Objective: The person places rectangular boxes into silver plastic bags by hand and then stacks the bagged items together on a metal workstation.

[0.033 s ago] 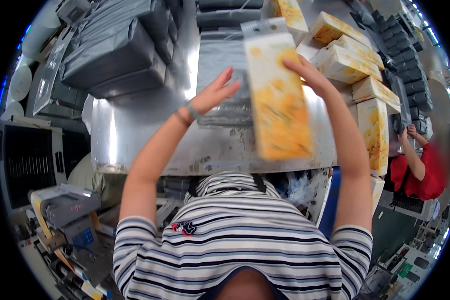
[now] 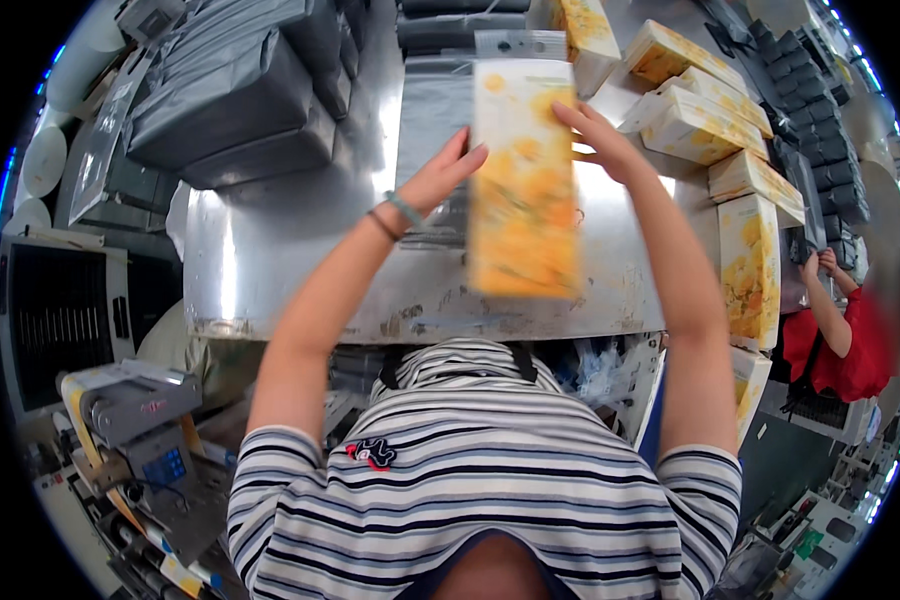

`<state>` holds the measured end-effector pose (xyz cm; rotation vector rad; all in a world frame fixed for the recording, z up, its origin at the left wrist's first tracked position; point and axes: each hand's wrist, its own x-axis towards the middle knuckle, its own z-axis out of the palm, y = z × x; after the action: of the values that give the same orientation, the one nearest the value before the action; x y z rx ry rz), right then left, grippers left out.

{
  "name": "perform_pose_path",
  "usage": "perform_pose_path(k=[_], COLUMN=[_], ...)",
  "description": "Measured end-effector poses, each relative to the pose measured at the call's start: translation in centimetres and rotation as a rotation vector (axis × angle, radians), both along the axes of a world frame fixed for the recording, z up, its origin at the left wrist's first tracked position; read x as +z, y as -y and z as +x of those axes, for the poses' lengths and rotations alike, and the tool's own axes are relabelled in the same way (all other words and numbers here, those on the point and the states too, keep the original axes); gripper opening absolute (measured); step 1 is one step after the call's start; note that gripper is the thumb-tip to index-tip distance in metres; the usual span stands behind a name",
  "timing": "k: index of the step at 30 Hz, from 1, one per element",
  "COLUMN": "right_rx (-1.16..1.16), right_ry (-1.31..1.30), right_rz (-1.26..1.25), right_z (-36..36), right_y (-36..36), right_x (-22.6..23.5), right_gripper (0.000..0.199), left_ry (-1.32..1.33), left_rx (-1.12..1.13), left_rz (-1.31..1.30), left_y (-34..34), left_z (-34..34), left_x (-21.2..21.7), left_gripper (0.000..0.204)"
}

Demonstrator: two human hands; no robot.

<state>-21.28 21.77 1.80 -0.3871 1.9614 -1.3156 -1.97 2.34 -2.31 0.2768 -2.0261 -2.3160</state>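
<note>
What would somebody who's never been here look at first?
Probably the bright yellow-and-white flowered pack, just above the middle of the picture, between the left hand and the right hand. Next, perhaps the big grey bundles, piled at the upper left on the shiny metal table. Then maybe the co-worker's red top, far right.

No words or numbers can be read — the yellow-and-white pack [image 2: 523,185] is blurred.

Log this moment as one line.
right hand: holding yellow floral hang-tab pack | left hand: at pack's left edge | pack: over steel table
</note>
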Motion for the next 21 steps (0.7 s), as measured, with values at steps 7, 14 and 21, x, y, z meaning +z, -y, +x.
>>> perform_pose_path(k=[7,14,21], right_rx=[-0.064,0.480,-0.028], right_ry=[0.369,-1.197,-0.745], right_rz=[-0.169,0.203,-0.176], right_z=[15.0,5.5,5.4], right_y=[-3.0,2.9,1.0], right_x=[-6.4,-10.8,-8.7], right_gripper=[0.045,0.019,0.009], left_ry=[0.079,-0.307,-0.042], left_rx=[0.332,-0.235,0.268], left_rz=[-0.007,-1.285,-1.341], left_y=[1.5,7.9,4.7], left_z=[10.3,1.6,-0.3], left_x=[-5.2,-4.5,-4.2], left_gripper=[0.036,0.020,0.017])
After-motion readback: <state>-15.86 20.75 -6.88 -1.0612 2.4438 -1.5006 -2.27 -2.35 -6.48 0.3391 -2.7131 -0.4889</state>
